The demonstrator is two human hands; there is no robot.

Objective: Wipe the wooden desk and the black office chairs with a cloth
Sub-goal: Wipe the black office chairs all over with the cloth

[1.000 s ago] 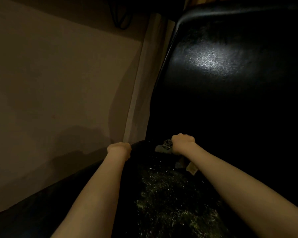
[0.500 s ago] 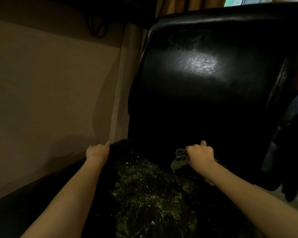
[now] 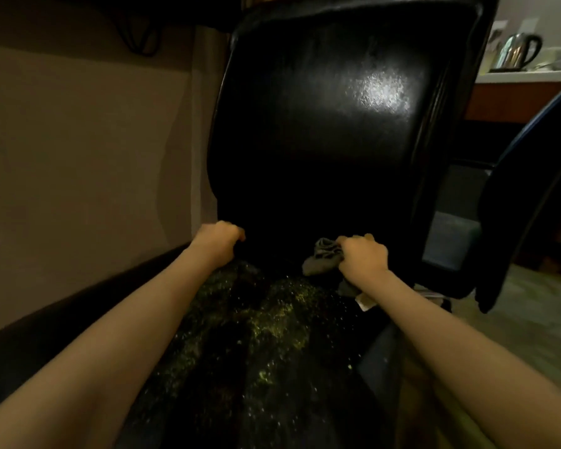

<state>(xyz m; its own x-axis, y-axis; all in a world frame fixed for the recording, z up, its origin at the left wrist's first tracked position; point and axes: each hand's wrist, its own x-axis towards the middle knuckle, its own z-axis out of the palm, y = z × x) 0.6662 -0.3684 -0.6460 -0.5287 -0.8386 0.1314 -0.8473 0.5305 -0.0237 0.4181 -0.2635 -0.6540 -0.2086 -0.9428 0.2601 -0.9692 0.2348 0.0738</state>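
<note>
Nearly upright chair (image 3: 321,124), cloth (image 3: 323,260) at seat-rear

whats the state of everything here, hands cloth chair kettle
black office chair: upright, seat speckled with yellowish flecks
cloth: bunched up, held at the back of the seat
right hand: grips the cloth
left hand: fingers curled on the chair's left edge
kettle: upright on the far counter

I count two hands, my left hand (image 3: 219,241) and right hand (image 3: 363,258), one cloth (image 3: 322,261), one black chair (image 3: 321,124), one kettle (image 3: 517,50).
</note>
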